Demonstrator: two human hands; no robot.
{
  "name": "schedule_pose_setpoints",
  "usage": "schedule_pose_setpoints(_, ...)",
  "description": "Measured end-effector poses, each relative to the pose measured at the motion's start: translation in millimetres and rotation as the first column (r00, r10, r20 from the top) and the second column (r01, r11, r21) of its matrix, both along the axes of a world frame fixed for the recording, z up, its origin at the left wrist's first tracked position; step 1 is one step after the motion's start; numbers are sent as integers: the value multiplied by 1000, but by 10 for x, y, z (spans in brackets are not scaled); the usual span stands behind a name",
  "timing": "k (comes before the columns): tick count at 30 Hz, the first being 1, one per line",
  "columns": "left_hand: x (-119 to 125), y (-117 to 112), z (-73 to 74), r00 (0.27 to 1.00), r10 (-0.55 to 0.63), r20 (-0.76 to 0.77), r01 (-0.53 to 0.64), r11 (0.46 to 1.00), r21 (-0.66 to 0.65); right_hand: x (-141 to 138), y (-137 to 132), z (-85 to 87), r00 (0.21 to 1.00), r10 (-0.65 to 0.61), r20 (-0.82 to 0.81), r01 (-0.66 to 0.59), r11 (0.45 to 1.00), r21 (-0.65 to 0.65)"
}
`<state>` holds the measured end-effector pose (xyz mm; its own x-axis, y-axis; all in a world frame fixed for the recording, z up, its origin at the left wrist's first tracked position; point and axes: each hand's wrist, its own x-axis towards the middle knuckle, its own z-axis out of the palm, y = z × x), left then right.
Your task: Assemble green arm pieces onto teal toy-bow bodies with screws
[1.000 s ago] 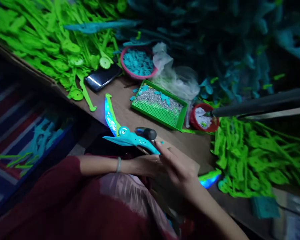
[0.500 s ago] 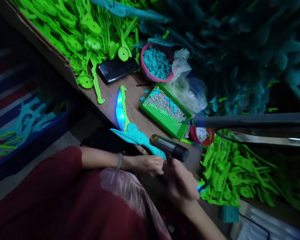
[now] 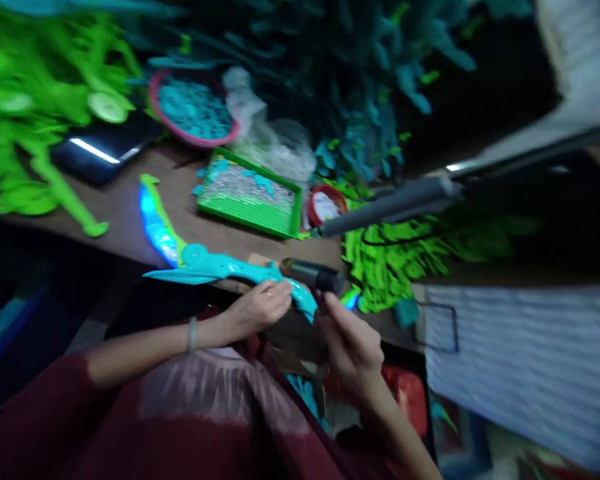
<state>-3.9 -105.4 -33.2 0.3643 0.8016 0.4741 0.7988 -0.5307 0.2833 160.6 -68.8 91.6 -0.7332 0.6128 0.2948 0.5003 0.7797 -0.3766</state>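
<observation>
A turquoise plastic toy piece (image 3: 235, 265), long and curved, lies along the near edge of the bench, with a round disc at its left part. Joined to or lying against it is a lime-green piece with a glowing blue blade (image 3: 157, 230). My left hand (image 3: 270, 303) is closed at the turquoise piece's right part, fingers pressed on it. In my right hand (image 3: 353, 340) is a mallet (image 3: 313, 275), its head dark with an amber left face. That head is over or against the turquoise piece; contact is unclear. A small wooden block (image 3: 260, 260) shows behind the piece.
Behind stand a green perforated tray (image 3: 253, 223) of tiny metal parts, a pink bowl (image 3: 155, 100) of turquoise bits and a small red basket (image 3: 313, 212). A phone (image 3: 100, 157) lies left. Lime-green parts (image 3: 390, 260) are heaped right, below a grey bar (image 3: 395, 203).
The view has turned and swung right, so bench things appear further left. My left hand is now higher on the turquoise piece. My right hand still grips the mallet, its head near the piece.
</observation>
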Motion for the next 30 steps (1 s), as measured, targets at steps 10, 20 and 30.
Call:
schedule_pose_setpoints(10,29,310,155,994,-108,-36,104,991,-84,819,-464,-295,750,-653,-109,634,755,-167)
schedule_pose_setpoints(20,427,261,214,955,-205,-214,161,965,-210,987,-638,-476,631,-768,-106,766,639,-69)
schedule_pose_setpoints(30,647,321,124,974,-165,-156,135,973,-185,911,-951,-638,682,-728,-69,731,680,50)
